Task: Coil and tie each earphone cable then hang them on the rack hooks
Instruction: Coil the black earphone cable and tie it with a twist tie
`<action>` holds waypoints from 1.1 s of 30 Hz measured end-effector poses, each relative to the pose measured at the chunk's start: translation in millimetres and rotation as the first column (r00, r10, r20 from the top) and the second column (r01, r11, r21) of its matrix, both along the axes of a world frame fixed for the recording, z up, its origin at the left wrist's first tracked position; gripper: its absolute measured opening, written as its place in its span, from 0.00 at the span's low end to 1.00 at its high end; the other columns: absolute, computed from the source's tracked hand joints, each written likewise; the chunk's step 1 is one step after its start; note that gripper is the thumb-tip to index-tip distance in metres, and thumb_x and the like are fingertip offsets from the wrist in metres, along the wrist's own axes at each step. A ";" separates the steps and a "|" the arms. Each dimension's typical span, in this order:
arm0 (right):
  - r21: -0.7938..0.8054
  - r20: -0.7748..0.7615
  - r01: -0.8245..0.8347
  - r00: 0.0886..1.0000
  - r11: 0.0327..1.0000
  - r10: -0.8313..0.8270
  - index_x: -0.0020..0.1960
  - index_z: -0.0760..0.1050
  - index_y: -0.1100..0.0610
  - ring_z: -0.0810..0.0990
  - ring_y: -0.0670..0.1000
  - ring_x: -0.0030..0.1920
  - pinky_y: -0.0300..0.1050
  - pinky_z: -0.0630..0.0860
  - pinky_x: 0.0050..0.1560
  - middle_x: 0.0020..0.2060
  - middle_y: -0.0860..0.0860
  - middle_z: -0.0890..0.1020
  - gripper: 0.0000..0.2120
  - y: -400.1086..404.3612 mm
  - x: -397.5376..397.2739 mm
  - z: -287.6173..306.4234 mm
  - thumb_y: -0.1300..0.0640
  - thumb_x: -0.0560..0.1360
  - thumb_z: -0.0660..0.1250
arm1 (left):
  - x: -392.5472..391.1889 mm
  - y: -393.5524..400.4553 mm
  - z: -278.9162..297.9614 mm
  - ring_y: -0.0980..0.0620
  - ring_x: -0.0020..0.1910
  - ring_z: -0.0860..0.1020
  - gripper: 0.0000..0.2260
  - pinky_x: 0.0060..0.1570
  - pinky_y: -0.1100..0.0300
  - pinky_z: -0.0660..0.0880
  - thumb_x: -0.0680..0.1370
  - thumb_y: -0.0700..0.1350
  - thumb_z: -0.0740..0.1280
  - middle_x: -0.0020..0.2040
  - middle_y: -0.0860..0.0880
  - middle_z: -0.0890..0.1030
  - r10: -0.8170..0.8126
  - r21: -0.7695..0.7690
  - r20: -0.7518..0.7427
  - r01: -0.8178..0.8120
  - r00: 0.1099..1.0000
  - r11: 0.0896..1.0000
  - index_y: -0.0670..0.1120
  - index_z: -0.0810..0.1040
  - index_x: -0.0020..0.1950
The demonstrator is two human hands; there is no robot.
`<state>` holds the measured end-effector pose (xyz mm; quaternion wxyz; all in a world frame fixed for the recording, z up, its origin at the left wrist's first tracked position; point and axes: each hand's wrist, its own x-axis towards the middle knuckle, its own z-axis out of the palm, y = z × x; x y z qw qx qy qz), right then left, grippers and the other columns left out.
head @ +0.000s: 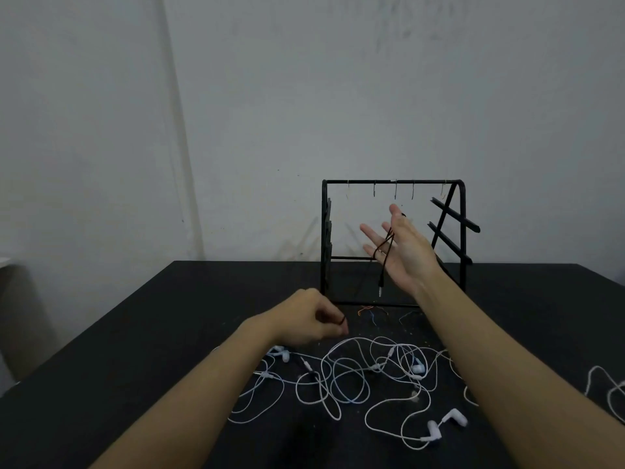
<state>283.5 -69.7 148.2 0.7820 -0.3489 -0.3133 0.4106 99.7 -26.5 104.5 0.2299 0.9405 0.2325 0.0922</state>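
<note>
Plain grey-white wall (236,96), black table (101,333) against it, dim even light

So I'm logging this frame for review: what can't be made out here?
- Head view: the left hand curls over its grip on the black cable, hiding it.
- How many white earphones there are: tangled.
- The cable at the right edge: cut off.
- The twist ties: too small to count.
- The rack hooks: too thin to detail.
</note>
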 end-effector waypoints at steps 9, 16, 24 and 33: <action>-0.319 0.630 -0.072 0.729 0.945 0.268 0.63 0.74 0.55 0.81 0.49 0.29 0.44 0.75 0.54 0.66 0.50 0.74 0.15 -10.0 -1.5 -23.0 0.53 0.79 0.59 | -0.5 10.7 36.2 0.59 0.31 0.71 0.08 0.36 0.65 0.66 0.79 0.42 0.63 0.32 0.50 0.77 0.190 -0.011 0.533 -0.218 0.824 0.976 0.48 0.82 0.46; -0.357 0.391 -0.417 0.745 0.836 0.540 0.53 0.78 0.59 0.67 0.45 0.19 0.55 0.65 0.66 0.54 0.58 0.81 0.12 -23.8 -18.8 -11.9 0.56 0.79 0.58 | 9.7 20.4 47.4 0.69 0.33 0.72 0.04 0.34 0.73 0.66 0.75 0.43 0.69 0.37 0.54 0.80 0.163 0.199 0.651 -0.374 0.741 0.906 0.44 0.83 0.43; 0.041 0.027 -0.291 0.957 0.956 0.290 0.52 0.75 0.56 0.64 0.41 0.20 0.44 0.78 0.52 0.69 0.60 0.69 0.10 -9.2 -20.0 -2.4 0.54 0.79 0.57 | 30.0 -4.7 20.5 0.63 0.24 0.71 0.10 0.28 0.73 0.63 0.78 0.44 0.64 0.29 0.51 0.76 0.200 0.027 0.658 -0.288 0.726 0.957 0.43 0.83 0.43; -0.048 -0.215 -0.037 0.976 0.998 0.026 0.68 0.66 0.60 0.84 0.48 0.36 0.56 0.80 0.44 0.58 0.53 0.74 0.18 8.4 -11.7 -9.3 0.60 0.79 0.61 | 17.8 -11.4 3.8 0.51 0.37 0.79 0.12 0.41 0.52 0.77 0.80 0.49 0.59 0.38 0.48 0.82 -0.049 0.429 0.189 -0.038 0.981 0.903 0.46 0.79 0.54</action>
